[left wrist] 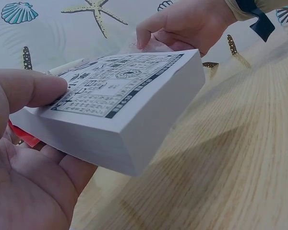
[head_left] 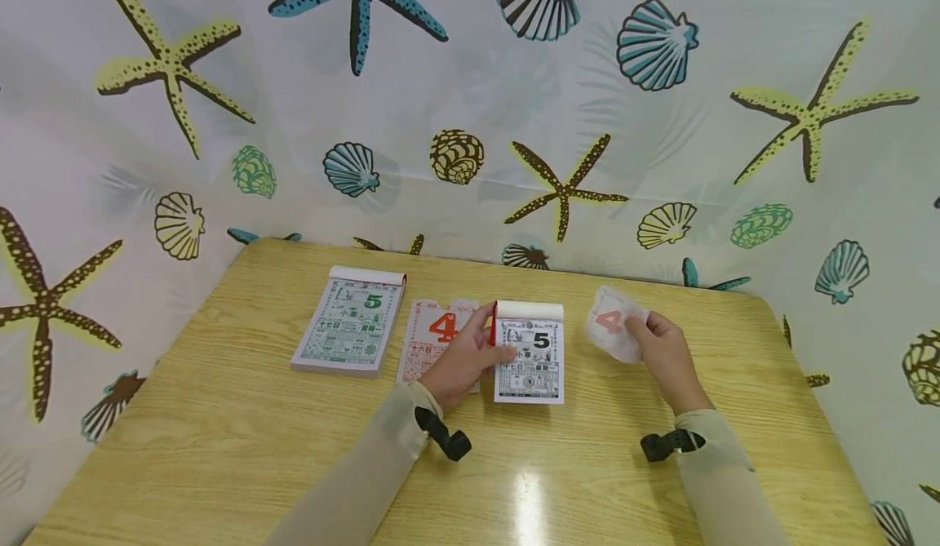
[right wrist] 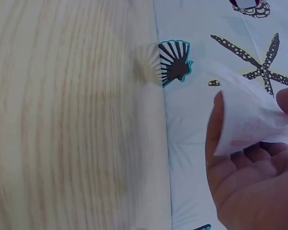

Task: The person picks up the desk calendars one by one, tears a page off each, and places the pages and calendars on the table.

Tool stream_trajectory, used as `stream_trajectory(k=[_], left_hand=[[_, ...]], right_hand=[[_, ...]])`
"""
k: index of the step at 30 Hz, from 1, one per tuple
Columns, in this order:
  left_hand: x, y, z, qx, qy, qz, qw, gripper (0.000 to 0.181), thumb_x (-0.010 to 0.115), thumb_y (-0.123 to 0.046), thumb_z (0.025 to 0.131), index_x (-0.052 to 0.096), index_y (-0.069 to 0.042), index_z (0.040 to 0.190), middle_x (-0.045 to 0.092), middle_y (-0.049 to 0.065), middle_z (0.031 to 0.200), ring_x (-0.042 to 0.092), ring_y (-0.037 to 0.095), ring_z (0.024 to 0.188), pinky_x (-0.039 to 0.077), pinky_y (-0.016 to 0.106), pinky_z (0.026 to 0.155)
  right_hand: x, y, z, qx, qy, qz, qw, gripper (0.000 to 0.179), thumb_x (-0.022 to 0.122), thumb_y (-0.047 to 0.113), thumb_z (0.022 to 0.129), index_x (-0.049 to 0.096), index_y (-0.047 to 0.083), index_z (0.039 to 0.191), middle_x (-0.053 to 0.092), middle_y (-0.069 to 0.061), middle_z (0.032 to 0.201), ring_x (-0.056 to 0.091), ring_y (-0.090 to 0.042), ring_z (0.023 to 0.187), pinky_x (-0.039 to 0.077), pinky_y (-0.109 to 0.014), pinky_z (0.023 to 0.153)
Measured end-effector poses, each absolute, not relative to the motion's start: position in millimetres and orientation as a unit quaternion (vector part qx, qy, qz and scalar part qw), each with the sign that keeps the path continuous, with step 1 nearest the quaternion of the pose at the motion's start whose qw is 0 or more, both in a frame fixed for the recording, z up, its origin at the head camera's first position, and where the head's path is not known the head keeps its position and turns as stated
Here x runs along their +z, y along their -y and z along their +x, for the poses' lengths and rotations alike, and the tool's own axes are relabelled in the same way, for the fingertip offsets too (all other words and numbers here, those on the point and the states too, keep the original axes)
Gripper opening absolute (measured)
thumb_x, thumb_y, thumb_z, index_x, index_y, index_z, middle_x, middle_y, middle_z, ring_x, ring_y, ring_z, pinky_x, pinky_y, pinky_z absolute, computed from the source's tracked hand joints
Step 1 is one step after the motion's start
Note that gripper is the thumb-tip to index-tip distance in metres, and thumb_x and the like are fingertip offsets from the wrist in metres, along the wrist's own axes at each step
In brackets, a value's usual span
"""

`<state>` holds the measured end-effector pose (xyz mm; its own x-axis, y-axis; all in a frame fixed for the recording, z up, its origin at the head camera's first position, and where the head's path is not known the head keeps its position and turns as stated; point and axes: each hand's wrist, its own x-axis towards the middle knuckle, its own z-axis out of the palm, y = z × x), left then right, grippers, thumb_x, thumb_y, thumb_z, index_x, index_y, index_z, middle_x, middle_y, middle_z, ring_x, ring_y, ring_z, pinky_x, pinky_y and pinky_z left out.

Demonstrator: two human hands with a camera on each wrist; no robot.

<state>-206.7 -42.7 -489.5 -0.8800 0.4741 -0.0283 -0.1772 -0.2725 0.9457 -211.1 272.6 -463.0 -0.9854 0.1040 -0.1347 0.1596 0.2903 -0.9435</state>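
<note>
My left hand grips a thick tear-off calendar by its left side, thumb on the front page and fingers beneath. Its top page shows a black 5. In the left wrist view the calendar block is tilted above the table, with a bit of red at its left side. To the right, my right hand pinches a thin loose calendar page with a red 4 on it. The right wrist view shows this page bent between thumb and fingers.
A second thick calendar with a green 5 lies on the wooden table at left. Beside it lies a page with a red 4, partly covered by my left hand. A curtain with starfish and shells hangs behind the table.
</note>
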Motion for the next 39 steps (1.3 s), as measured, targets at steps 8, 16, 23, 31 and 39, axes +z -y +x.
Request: stream_trajectory(k=[8, 16, 23, 31, 39], left_hand=[[-490, 42, -207, 0.783, -0.572, 0.130, 0.209, 0.084, 0.061, 0.003, 0.101, 0.011, -0.017, 0.166, 0.053, 0.018, 0.150, 0.063, 0.035, 0.127, 0.055, 0.045, 0.099], [-489, 42, -207, 0.781, -0.575, 0.125, 0.210, 0.084, 0.061, 0.002, 0.101, 0.013, -0.019, 0.166, 0.053, 0.017, 0.150, 0.063, 0.034, 0.127, 0.055, 0.045, 0.100], [-491, 40, -206, 0.780, -0.576, 0.125, 0.210, 0.083, 0.061, 0.003, 0.101, 0.014, -0.020, 0.165, 0.053, 0.016, 0.150, 0.063, 0.034, 0.127, 0.054, 0.046, 0.101], [-494, 39, -207, 0.781, -0.577, 0.126, 0.206, 0.080, 0.060, 0.003, 0.101, 0.018, -0.023, 0.163, 0.054, 0.016, 0.149, 0.063, 0.034, 0.126, 0.055, 0.046, 0.100], [-493, 39, -205, 0.780, -0.576, 0.127, 0.210, 0.084, 0.061, 0.002, 0.101, 0.012, -0.022, 0.165, 0.053, 0.018, 0.151, 0.063, 0.033, 0.127, 0.055, 0.043, 0.100]], right_hand=[[-462, -277, -209, -0.604, -0.790, 0.070, 0.079, 0.051, 0.055, 0.035, 0.108, 0.054, -0.003, 0.141, 0.067, -0.003, 0.118, 0.060, -0.007, 0.096, 0.052, -0.020, 0.080], [-463, -274, -208, -0.597, -0.797, 0.054, 0.080, 0.057, 0.062, 0.045, 0.103, 0.059, -0.002, 0.134, 0.074, 0.007, 0.093, 0.068, -0.006, 0.080, 0.056, -0.021, 0.071], [-461, -275, -206, -0.566, -0.818, 0.074, 0.073, 0.065, 0.038, 0.053, 0.110, 0.045, 0.001, 0.147, 0.060, -0.007, 0.113, 0.057, -0.011, 0.089, 0.050, -0.022, 0.076], [-458, -281, -203, -0.554, -0.831, 0.037, 0.039, 0.044, 0.039, 0.034, 0.113, 0.053, -0.002, 0.134, 0.058, -0.014, 0.116, 0.053, -0.015, 0.095, 0.048, -0.024, 0.081], [-466, -282, -200, -0.402, -0.905, -0.086, -0.109, 0.020, 0.068, 0.022, 0.102, 0.078, 0.006, 0.108, 0.076, -0.008, 0.093, 0.067, -0.014, 0.078, 0.054, -0.024, 0.064]])
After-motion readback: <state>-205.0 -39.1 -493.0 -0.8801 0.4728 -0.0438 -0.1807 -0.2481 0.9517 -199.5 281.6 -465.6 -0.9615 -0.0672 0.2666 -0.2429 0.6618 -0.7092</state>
